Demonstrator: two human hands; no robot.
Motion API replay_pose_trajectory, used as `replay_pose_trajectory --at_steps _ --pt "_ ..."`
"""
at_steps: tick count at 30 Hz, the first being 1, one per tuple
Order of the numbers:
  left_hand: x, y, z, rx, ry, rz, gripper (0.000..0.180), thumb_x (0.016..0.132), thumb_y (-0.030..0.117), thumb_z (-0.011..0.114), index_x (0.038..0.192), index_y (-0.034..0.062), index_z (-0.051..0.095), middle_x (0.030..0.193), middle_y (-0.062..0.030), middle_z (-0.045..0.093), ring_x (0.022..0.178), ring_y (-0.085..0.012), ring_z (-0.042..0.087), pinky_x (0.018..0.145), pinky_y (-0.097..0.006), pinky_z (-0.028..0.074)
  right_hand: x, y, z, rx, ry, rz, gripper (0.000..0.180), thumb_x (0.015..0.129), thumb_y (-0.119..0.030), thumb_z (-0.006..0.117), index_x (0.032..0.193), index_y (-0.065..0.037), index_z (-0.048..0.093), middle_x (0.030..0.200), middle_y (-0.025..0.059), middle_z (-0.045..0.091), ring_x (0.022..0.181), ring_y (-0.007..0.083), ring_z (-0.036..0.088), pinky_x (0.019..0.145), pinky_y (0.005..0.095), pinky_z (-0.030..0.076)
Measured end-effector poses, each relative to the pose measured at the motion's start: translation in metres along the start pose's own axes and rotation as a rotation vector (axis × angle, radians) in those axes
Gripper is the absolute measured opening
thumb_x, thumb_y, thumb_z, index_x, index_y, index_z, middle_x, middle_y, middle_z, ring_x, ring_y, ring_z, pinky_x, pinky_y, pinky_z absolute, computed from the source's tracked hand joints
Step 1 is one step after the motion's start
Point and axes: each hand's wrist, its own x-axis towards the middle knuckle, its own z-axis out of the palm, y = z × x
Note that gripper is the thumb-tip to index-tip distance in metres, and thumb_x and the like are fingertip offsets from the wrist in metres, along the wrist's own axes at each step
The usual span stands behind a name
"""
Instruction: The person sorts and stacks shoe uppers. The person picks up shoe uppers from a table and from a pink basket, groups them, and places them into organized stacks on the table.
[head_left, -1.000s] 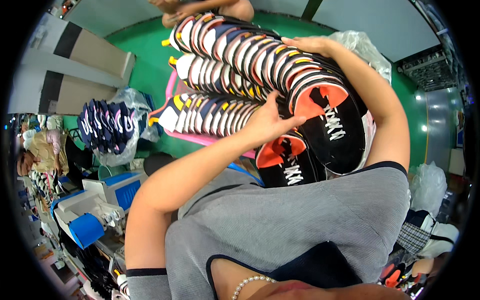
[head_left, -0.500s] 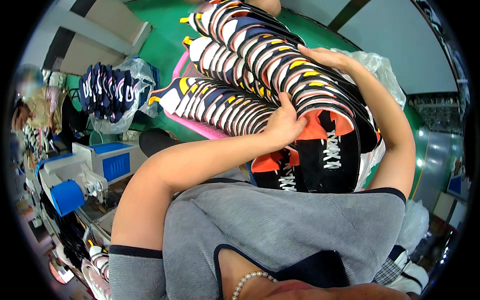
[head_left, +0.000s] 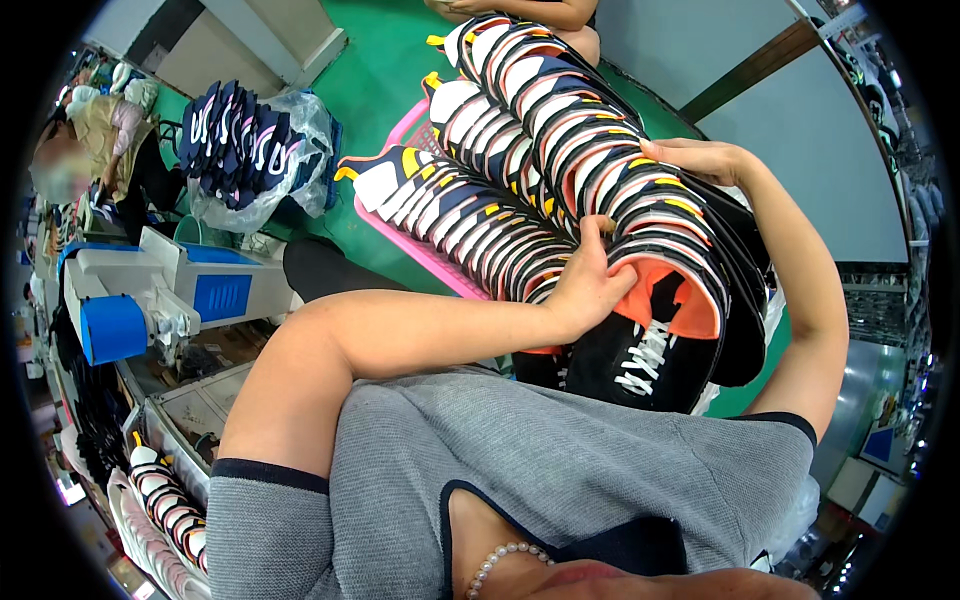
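Across the pink basket (head_left: 425, 252), in the head view, lie three rows of shoe uppers, packed closely one behind another. The left row (head_left: 460, 210) follows the near long edge of the basket, and its yellow loop reaches out past the far left corner. The middle row (head_left: 485, 130) lies between it and the right row (head_left: 580, 125), which is the longest and comes toward the person; its near end shows a black upper (head_left: 675, 360) with coral lining and white laces.

The left hand (head_left: 592, 290) is half curled at this near end, touching the lining; whether it really grips, I cannot tell. The right hand (head_left: 705, 160) rests along the other side of the same row, its fingers partly hidden, so I cannot tell if they are closed.

To the left of the basket, well apart, a clear bag (head_left: 240, 216) carries a bundle of dark blue pieces (head_left: 235, 145) with pale curved marks. Nearer stands a white and blue machine (head_left: 215, 285). Beyond the far edge of the basket, another person's arm (head_left: 545, 12) is visible.
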Motion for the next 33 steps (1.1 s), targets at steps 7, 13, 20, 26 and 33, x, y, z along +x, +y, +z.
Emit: replay_pose_trajectory --at_steps 7,13,20,26,33 --pt "-0.033 0.015 0.008 -0.073 0.017 0.150 0.050 0.080 0.008 0.058 0.116 -0.0030 0.025 0.106 -0.0279 0.047 0.102 -0.0406 0.052 0.091 -0.040 0.041 -0.052 -0.058 0.020 -0.337 0.058 0.174 0.089 0.083 -0.065 0.052 0.137 0.004 0.036 0.134 0.0177 0.046 0.123 0.0219 0.046 0.104 0.0324 0.035" --pt "-0.059 0.033 -0.014 -0.060 0.056 0.171 0.049 0.083 0.009 0.057 0.117 -0.0003 0.024 0.108 -0.0177 0.041 0.104 -0.0261 0.047 0.095 -0.034 0.038 -0.058 -0.096 0.042 -0.457 0.109 0.078 0.096 0.075 -0.074 0.052 0.137 -0.001 0.042 0.132 0.0142 0.049 0.122 0.0202 0.044 0.099 0.0320 0.036" --pt "-0.078 0.073 -0.071 -0.007 0.269 0.357 0.045 0.082 0.005 0.055 0.119 0.0002 0.030 0.112 -0.0139 0.042 0.106 -0.0216 0.045 0.096 -0.033 0.036 -0.052 -0.188 0.077 -0.642 0.169 -0.481 0.078 0.087 -0.066 0.041 0.133 -0.003 0.047 0.139 0.0168 0.042 0.130 0.0275 0.036 0.109 0.0375 0.026" --pt "-0.107 0.140 -0.208 0.584 0.718 0.551 0.046 0.093 0.022 0.058 0.130 0.0025 0.039 0.124 -0.0086 0.046 0.114 -0.0181 0.046 0.099 -0.030 0.035 0.023 -0.310 0.141 -0.730 0.106 -0.959 0.074 0.090 -0.063 0.038 0.133 -0.004 0.047 0.135 0.0146 0.047 0.126 0.0256 0.041 0.107 0.0371 0.030" --pt "-0.214 0.165 -0.395 0.676 0.776 0.234 0.042 0.090 0.016 0.060 0.125 -0.0034 0.049 0.113 -0.0116 0.059 0.102 -0.0181 0.055 0.093 -0.030 0.042 0.139 -0.376 0.296 -0.564 -0.156 -1.039 0.073 0.091 -0.063 0.038 0.134 -0.004 0.045 0.132 0.0146 0.050 0.123 0.0244 0.045 0.105 0.0364 0.033"
